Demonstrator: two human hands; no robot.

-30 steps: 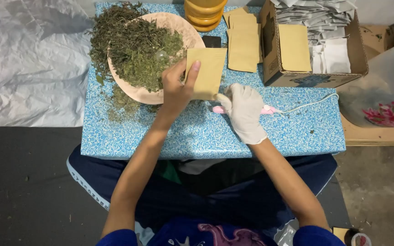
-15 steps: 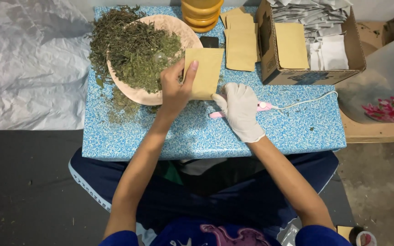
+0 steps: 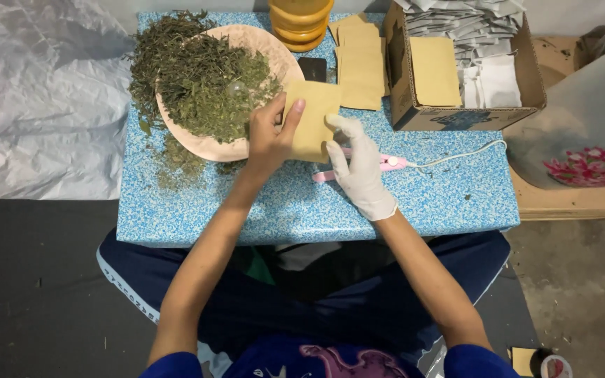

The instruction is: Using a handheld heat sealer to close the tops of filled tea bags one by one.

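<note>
The blue speckled counter (image 3: 414, 203) carries everything here, and the person sits close against its near edge. Far off to the right of the fingers stands an open cardboard box (image 3: 467, 115) with white sachets and one brown pouch lying flat inside. Just left of the bare hand, nearly touching it, is a pale shallow dish (image 3: 211, 147) heaped with dried green herb (image 3: 201, 73), some spilled onto the counter beside it. Beyond the fingers lies a loose stack of brown paper pouches (image 3: 360, 66), and past that some stacked yellow bowls (image 3: 301, 21).

The left hand (image 3: 269, 136) holds a brown paper pouch (image 3: 311, 119) raised over the counter, thumb across its front, the other fingers hidden behind, pinching its left edge. The right hand (image 3: 360, 164), in a white glove, has its fingers spread open and touches the pouch's right edge; I cannot tell whether it grips anything. Under that glove lies a slim pink handheld sealer (image 3: 386, 163), its white cord (image 3: 456, 155) trailing away to the right.

The pouch looks light, thin and limp, easily creased, and probably bulges where filled. I'd take it by the flat side edges or top lip, both hands, gently.
</note>
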